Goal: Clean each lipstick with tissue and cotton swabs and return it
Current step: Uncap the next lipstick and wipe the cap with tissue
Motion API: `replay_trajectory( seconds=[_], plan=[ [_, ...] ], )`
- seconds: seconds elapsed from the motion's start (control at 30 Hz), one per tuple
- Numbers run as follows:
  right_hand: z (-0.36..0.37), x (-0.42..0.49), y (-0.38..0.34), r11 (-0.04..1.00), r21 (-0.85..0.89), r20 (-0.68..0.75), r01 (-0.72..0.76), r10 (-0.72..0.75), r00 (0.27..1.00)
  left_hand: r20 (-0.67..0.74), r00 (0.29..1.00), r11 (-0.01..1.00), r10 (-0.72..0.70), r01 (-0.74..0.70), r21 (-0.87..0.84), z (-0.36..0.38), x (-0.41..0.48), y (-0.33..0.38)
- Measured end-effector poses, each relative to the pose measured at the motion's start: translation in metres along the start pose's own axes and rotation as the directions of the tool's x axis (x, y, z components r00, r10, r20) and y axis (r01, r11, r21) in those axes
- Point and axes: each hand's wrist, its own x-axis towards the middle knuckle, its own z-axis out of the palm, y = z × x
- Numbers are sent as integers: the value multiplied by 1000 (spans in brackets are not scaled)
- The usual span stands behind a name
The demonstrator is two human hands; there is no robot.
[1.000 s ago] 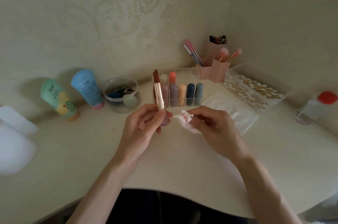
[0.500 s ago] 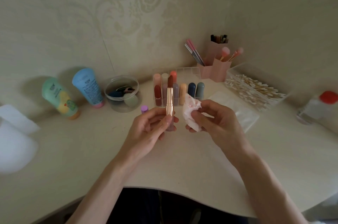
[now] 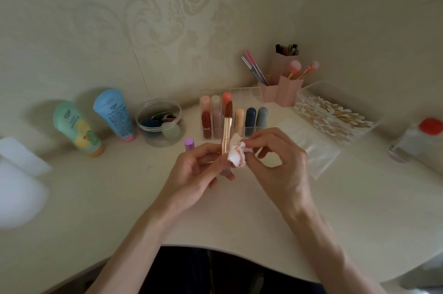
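Left hand (image 3: 196, 171) curls round the base of the lipstick (image 3: 227, 125) and holds it upright between the two hands, above the bench (image 3: 119, 197), bullet wound out on top. Right hand (image 3: 280, 164) pinches a crumpled, pink-stained tissue (image 3: 237, 155) against the gold tube's side. That tube looks light, stiff and slick, so the low grip on the base seems the safe one. The bullet is probably soft wax, easily smeared or snapped, so keep fingers off it. The clear rack (image 3: 249, 92) waits just beyond the hands, with a purple cap (image 3: 189, 143) beside the left hand. Cotton swabs (image 3: 333, 117) lie past the right hand.
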Motion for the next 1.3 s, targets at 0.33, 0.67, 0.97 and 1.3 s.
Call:
replay_trajectory(
  seconds=[0.33,0.67,0.97,1.3],
  plan=[
    [4,-4,-12,875,351,185,-335,286,940,-49,996,996,79,-77,49,0,2,-4],
    [10,-6,-10,943,214,54,-255,250,967,4,989,977,147,-146,153,-2,0,-10],
    [14,-10,-7,996,11,-14,-85,85,996,71,972,905,225,-236,353,2,-3,-15],
    [14,-7,-4,980,118,71,-157,149,986,46,980,940,196,-201,276,2,-3,-12]
  ],
)
